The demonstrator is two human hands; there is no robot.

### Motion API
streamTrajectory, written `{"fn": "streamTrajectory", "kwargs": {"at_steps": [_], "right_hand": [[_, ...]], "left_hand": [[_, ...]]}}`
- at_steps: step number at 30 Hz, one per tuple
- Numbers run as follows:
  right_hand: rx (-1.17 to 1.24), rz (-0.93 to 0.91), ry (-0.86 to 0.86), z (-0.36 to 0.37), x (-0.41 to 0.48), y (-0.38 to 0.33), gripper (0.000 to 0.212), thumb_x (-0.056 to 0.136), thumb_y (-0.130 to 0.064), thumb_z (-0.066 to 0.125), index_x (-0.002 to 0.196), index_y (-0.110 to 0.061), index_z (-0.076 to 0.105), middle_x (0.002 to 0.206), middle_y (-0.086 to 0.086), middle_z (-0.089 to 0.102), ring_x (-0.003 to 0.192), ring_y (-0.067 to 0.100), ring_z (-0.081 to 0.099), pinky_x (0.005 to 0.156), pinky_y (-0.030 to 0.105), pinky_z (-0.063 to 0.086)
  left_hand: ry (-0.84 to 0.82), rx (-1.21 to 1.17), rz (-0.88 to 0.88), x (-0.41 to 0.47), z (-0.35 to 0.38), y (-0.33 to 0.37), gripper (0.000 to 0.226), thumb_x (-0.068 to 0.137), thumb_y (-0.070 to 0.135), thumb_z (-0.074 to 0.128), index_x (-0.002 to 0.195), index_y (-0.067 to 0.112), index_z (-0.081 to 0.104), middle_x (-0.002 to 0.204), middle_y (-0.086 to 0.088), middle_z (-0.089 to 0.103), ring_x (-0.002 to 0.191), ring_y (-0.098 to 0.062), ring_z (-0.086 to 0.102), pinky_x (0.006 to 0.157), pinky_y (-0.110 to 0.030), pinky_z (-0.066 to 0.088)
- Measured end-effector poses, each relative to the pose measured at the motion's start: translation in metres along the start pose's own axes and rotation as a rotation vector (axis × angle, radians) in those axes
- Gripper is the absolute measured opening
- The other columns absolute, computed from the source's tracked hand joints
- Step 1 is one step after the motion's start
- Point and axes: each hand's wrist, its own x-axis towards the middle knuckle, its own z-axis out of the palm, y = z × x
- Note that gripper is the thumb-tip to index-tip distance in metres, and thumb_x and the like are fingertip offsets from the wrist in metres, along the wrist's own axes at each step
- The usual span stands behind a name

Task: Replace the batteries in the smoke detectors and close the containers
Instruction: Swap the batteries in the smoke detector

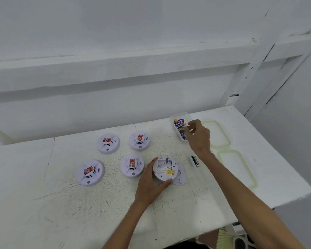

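My left hand (151,184) grips a white smoke detector (165,169) turned back-side up on the table, its yellow label showing. Its round cover plate (180,176) lies beside it to the right. My right hand (198,135) reaches into a clear container (176,117) of blue batteries, fingertips pinched on a battery (184,125). A black battery (195,160) lies loose on the table under my right wrist. Several more smoke detectors sit face up to the left, such as one (108,143) at the back and one (90,172) nearer.
Two clear lids with green rims lie on the table to the right, one lid (216,133) beside the container and another lid (237,168) nearer. The white table (43,177) ends at a wall behind and an edge on the right.
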Motion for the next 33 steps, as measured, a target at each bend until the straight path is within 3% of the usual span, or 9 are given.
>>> {"fn": "streamTrajectory", "kwargs": {"at_steps": [6, 10, 14, 17, 22, 26, 30, 33], "right_hand": [[0.225, -0.063, -0.022, -0.006, -0.037, -0.019, 0.003, 0.09, -0.012, 0.069, 0.092, -0.014, 0.068, 0.08, -0.015, 0.07, 0.073, 0.004, 0.064, 0.065, 0.014, 0.05], [0.247, -0.139, -0.146, 0.0, -0.064, -0.024, 0.005, 0.088, -0.009, 0.07, 0.087, -0.014, 0.071, 0.076, -0.016, 0.07, 0.073, 0.006, 0.066, 0.061, 0.014, 0.05], [0.092, -0.287, -0.328, 0.013, -0.076, -0.016, 0.007, 0.089, -0.017, 0.069, 0.095, -0.019, 0.072, 0.084, -0.013, 0.071, 0.078, 0.006, 0.065, 0.065, 0.017, 0.05], [-0.103, -0.439, -0.473, 0.021, -0.078, -0.009, 0.01, 0.09, -0.024, 0.066, 0.098, -0.02, 0.071, 0.09, -0.006, 0.07, 0.084, 0.01, 0.061, 0.071, 0.03, 0.051], [-0.243, -0.548, -0.493, 0.027, -0.079, -0.012, 0.013, 0.091, -0.028, 0.066, 0.101, -0.022, 0.072, 0.097, -0.006, 0.07, 0.094, 0.014, 0.054, 0.072, 0.03, 0.049], [-0.139, -0.331, -0.477, 0.034, -0.083, -0.012, 0.021, 0.083, -0.034, 0.07, 0.103, -0.029, 0.065, 0.092, -0.017, 0.067, 0.1, 0.009, 0.046, 0.076, 0.028, 0.048], [-0.043, -0.157, -0.459, 0.044, -0.09, -0.009, 0.017, 0.077, -0.03, 0.074, 0.092, -0.028, 0.067, 0.089, -0.014, 0.067, 0.093, 0.008, 0.054, 0.078, 0.027, 0.048], [0.044, -0.052, -0.404, 0.052, -0.096, -0.007, 0.014, 0.072, -0.026, 0.078, 0.081, -0.025, 0.068, 0.089, -0.005, 0.062, 0.085, 0.008, 0.06, 0.077, 0.029, 0.051]], "left_hand": [[-0.009, -0.004, 0.015, 0.0, -0.001, 0.001, 0.089, 0.075, 0.048, 0.089, 0.149, 0.034, 0.042, 0.143, 0.022, 0.055, 0.132, -0.001, 0.053, 0.106, -0.03, 0.051], [-0.006, -0.027, 0.019, -0.002, -0.002, 0.003, 0.085, 0.076, 0.042, 0.09, 0.147, 0.036, 0.043, 0.141, 0.027, 0.055, 0.131, 0.003, 0.053, 0.104, -0.019, 0.048], [-0.008, -0.046, 0.01, -0.003, -0.001, 0.0, 0.087, 0.077, 0.043, 0.088, 0.149, 0.033, 0.041, 0.141, 0.032, 0.053, 0.131, 0.004, 0.052, 0.106, -0.02, 0.048], [-0.013, -0.047, 0.0, -0.003, 0.001, -0.004, 0.092, 0.076, 0.044, 0.089, 0.152, 0.028, 0.04, 0.145, 0.023, 0.053, 0.132, 0.002, 0.053, 0.108, -0.027, 0.05], [-0.002, -0.046, -0.016, -0.003, 0.002, -0.003, 0.097, 0.075, 0.047, 0.089, 0.154, 0.027, 0.036, 0.149, 0.018, 0.05, 0.135, 0.005, 0.048, 0.11, -0.028, 0.048], [0.017, -0.065, -0.016, -0.003, 0.0, 0.001, 0.105, 0.071, 0.058, 0.087, 0.155, 0.036, 0.029, 0.151, 0.024, 0.044, 0.137, 0.007, 0.045, 0.113, -0.032, 0.046], [0.027, -0.026, 0.014, -0.003, -0.002, 0.004, 0.094, 0.069, 0.067, 0.082, 0.14, 0.073, 0.021, 0.157, 0.014, 0.043, 0.142, 0.0, 0.043, 0.114, -0.032, 0.044], [0.036, 0.001, 0.019, -0.002, -0.001, 0.0, 0.099, 0.072, 0.061, 0.085, 0.144, 0.068, 0.018, 0.159, 0.014, 0.041, 0.143, 0.0, 0.042, 0.115, -0.036, 0.045]]}}
